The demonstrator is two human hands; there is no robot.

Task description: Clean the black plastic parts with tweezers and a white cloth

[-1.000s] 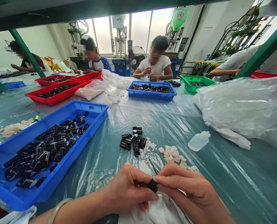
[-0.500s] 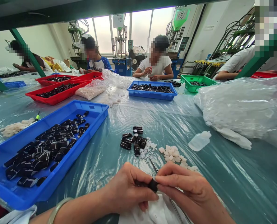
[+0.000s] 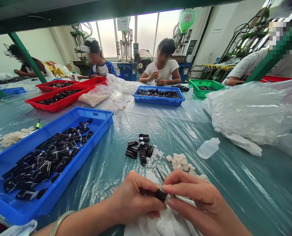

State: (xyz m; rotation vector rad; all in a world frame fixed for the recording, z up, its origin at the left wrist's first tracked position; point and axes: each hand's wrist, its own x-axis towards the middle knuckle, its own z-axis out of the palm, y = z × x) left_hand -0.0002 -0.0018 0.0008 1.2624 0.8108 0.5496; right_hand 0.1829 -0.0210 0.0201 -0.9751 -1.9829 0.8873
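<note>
A teal table [image 3: 234, 183] under clear sheeting carries a blue tray [image 3: 100, 113] near left, red trays [image 3: 54, 106] far left, and loose black parts [image 3: 139, 150] at centre. White bits [image 3: 181, 161], perhaps rubber, lie beside them. A toppled bottle [image 3: 208, 148] and a big plastic bag [image 3: 254, 111] lie right.

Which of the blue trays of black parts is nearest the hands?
The big blue tray on the left, close beside the left hand; the other blue trays lie far across the table.

- We count three blue plastic trays [image 3: 96, 113].
- Three red plastic trays [image 3: 54, 107] at left.
- One green plastic tray [image 3: 197, 90].
- One small clear plastic bottle [image 3: 208, 148].
- One small black plastic piece [image 3: 160, 195], pinched between our left hand [image 3: 136, 201] and right hand [image 3: 200, 205].
</note>
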